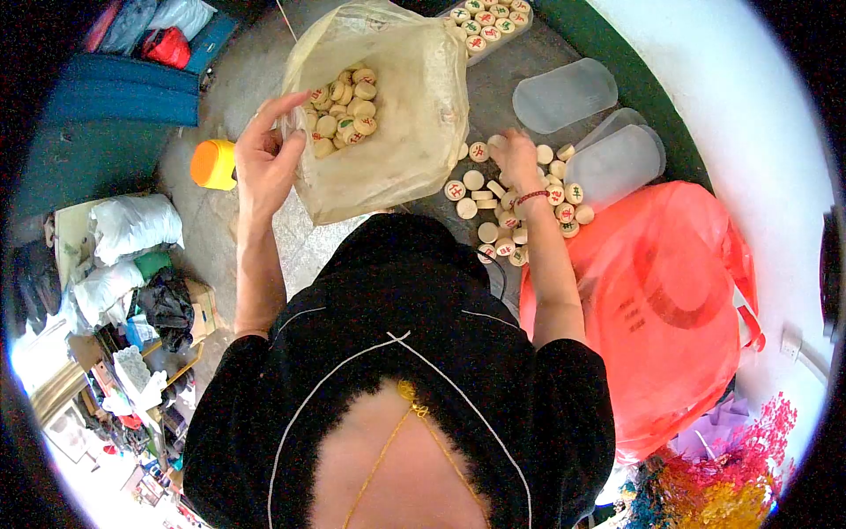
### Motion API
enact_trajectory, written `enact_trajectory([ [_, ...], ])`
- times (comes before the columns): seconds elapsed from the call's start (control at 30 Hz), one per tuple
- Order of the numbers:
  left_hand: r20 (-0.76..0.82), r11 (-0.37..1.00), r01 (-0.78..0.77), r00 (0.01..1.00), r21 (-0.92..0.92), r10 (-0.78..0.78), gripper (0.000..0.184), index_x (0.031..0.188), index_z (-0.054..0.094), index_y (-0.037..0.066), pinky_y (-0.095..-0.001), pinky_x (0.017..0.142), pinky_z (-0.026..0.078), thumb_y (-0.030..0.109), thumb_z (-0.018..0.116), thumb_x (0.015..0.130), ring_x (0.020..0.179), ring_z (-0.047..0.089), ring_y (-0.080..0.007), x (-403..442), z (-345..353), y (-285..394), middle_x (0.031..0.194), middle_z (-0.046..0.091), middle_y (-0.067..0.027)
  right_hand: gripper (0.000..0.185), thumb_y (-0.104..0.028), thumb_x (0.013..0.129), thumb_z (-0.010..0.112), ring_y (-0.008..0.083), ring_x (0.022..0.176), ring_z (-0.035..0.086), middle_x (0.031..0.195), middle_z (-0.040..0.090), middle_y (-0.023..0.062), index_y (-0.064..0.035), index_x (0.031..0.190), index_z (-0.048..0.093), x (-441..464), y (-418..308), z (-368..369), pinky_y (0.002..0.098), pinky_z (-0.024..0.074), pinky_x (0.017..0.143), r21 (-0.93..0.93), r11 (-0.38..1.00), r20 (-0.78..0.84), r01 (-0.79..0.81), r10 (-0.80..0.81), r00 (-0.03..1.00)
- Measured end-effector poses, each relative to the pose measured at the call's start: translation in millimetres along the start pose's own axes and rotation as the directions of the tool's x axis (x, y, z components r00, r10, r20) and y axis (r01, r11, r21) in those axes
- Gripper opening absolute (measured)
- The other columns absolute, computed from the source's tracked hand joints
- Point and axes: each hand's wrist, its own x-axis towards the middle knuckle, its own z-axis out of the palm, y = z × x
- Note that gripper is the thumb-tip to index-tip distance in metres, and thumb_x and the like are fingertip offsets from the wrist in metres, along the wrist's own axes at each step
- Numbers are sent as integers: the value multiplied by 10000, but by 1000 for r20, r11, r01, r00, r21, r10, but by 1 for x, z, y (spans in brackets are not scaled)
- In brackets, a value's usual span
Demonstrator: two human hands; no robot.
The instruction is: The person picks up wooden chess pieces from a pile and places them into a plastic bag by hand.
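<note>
My left hand (271,154) grips the left rim of a cloudy, yellowish plastic bag (414,115), its thumb and fingers closed on the edge. Inside the bag lies a heap of round Chinese chess pieces (342,110), some with red or green characters. My right hand (515,160), a red bracelet on its wrist, is over a loose scatter of more Chinese chess pieces (564,192) to the right of the bag. Its fingertips are closed on one pale piece (497,141). Some of the scattered pieces are hidden beneath that hand and forearm.
A clear container (493,26) with rows of pieces stands at the top. Translucent plastic containers (566,95) lie at the right. A large red plastic bag (652,300) sits by the white wall. A yellow-orange tub (213,165) stands left, near piled bags (132,229).
</note>
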Motion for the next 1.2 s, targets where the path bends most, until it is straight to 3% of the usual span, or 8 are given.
enact_trajectory([
  [0.07, 1, 1000, -21, 1000, -1, 21, 391, 1078, 569, 34, -145, 478, 316, -73, 465, 716, 566, 407, 16, 0, 0, -4, 978, 538, 12, 352, -195, 680, 633, 362, 867, 548, 953, 549, 181, -40, 990, 578, 1, -6, 3, 411, 468, 753, 50, 986, 28, 156, -158, 987],
  [0.23, 24, 997, -13, 1000, 76, 11, 399, 1089, 565, 37, -149, 491, 325, -71, 469, 717, 591, 429, 3, 1, 0, 3, 978, 532, 8, 355, -242, 725, 572, 356, 879, 550, 1026, 520, 166, -54, 1026, 545, -1, -6, 30, 429, 476, 757, -153, 977, 188, 150, -120, 975],
  [0.53, 28, 998, -56, 998, -22, 56, 399, 1094, 564, 34, -167, 610, 381, -82, 467, 724, 789, 492, -45, -1, 0, -4, 1005, 512, -28, 392, -176, 671, 652, 348, 884, 550, 1028, 504, 180, -37, 1012, 516, 8, -21, 29, 411, 460, 770, 46, 996, 189, 78, -85, 978],
  [0.6, 42, 999, -34, 999, 2, 34, 399, 1094, 563, 31, -168, 625, 390, -84, 465, 724, 804, 502, -49, -1, 1, -5, 1003, 511, -26, 229, -171, 771, 502, 372, 784, 584, 949, 544, 202, -30, 944, 554, 8, -29, 42, 448, 492, 682, 51, 969, 111, 242, -246, 963],
  [0.73, 32, 999, -46, 998, 1, 46, 398, 1094, 563, 28, -167, 647, 397, -85, 462, 726, 824, 511, -54, 0, 2, -5, 1001, 508, -22, 223, -128, 797, 433, 386, 792, 585, 969, 551, 197, -29, 946, 566, 12, -41, 58, 438, 493, 672, -166, 964, 198, 209, -175, 964],
  [1.0, 7, 986, -143, 990, -81, 144, 400, 1096, 563, 30, -163, 617, 393, -86, 467, 725, 775, 510, -46, -1, 1, -6, 987, 508, -14, 237, -216, 720, 522, 325, 774, 605, 822, 600, 188, -11, 800, 611, 17, -33, 42, 406, 500, 659, -57, 980, 212, 189, -173, 962],
  [1.07, 21, 1000, 23, 1000, 18, -23, 406, 1101, 561, 35, -158, 583, 382, -87, 468, 724, 718, 496, -31, -5, -2, -3, 975, 511, -11, 252, -238, 688, 554, 315, 755, 610, 785, 607, 186, -7, 764, 619, 7, -41, 25, 400, 502, 651, 22, 989, 206, 144, -146, 968],
  [1.2, 26, 998, -60, 998, -6, 61, 408, 1103, 558, 38, -154, 553, 369, -85, 469, 724, 673, 479, -19, -1, 1, -9, 962, 512, -6, 287, -128, 624, 615, 341, 776, 577, 808, 575, 184, 8, 868, 548, -28, -56, 10, 399, 469, 681, -81, 953, 426, 291, -231, 875],
])
